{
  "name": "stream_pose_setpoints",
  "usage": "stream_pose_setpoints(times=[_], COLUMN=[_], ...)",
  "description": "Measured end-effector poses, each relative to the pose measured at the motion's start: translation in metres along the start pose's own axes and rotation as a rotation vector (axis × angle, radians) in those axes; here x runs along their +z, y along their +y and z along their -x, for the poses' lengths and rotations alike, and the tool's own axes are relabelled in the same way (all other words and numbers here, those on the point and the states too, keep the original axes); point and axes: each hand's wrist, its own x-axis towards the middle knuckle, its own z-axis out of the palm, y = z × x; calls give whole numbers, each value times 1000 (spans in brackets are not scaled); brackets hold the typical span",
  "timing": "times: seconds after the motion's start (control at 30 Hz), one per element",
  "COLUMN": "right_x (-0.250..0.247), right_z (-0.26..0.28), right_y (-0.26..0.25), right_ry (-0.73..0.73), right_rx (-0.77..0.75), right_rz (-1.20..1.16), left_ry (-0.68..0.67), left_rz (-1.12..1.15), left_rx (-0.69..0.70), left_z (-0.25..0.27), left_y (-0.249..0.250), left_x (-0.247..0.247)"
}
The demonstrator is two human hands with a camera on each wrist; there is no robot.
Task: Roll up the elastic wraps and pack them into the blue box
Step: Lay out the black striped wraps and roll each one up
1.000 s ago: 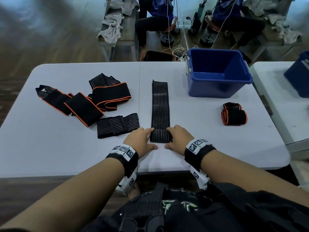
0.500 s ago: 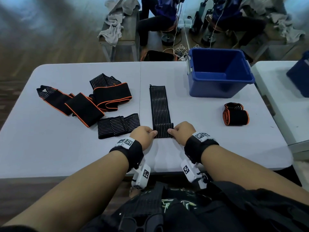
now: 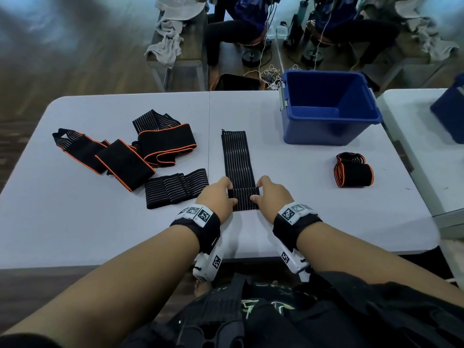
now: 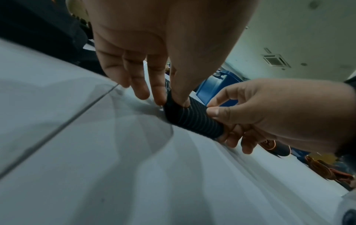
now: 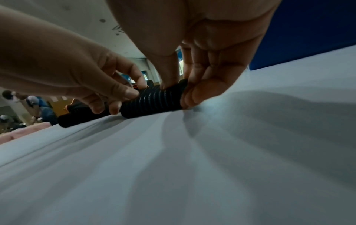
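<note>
A long black striped wrap (image 3: 236, 156) lies flat down the middle of the white table (image 3: 75, 222), its near end turned into a small roll (image 3: 243, 199) (image 4: 192, 120) (image 5: 152, 102). My left hand (image 3: 218, 197) (image 4: 169, 85) pinches the roll's left end between thumb and fingers. My right hand (image 3: 271, 197) (image 5: 194, 76) pinches its right end the same way. The blue box (image 3: 329, 131) stands open at the far right and looks empty. A finished black-and-orange roll (image 3: 354, 173) lies on the table in front of the box.
Left of the flat wrap lie a folded striped wrap (image 3: 175, 188) and several loose black wraps with orange edges (image 3: 125, 156). A second white table (image 3: 421, 146) with another blue box (image 3: 449, 111) stands at the right. People sit beyond the far edge.
Both hands have moved away from me along the wrap, turning its near end over into a small roll. The flat length has shortened.
</note>
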Motion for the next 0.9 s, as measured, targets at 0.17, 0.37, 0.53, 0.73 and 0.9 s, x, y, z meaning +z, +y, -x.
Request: stream_pose_setpoints(times=[0.17,0.37,0.53,0.73,0.9], right_x=[1,0,0,5,3], right_z=[2,-3,-5,-13,-17], right_y=[5,18,19,15,9], right_ry=[-49,-105,-76,-58,-90], right_rx=[-59,-72,-19,65,127], right_rz=[45,-51,-217,-166,-100], left_ry=[7,-50,-27,-36,-57], left_rz=[-65,-183,-31,89,15], left_rx=[54,203,122,4,-43], left_z=[3,11,10,6,1], left_y=[-1,-15,-23,-19,-13], left_x=[0,4,2,2,2])
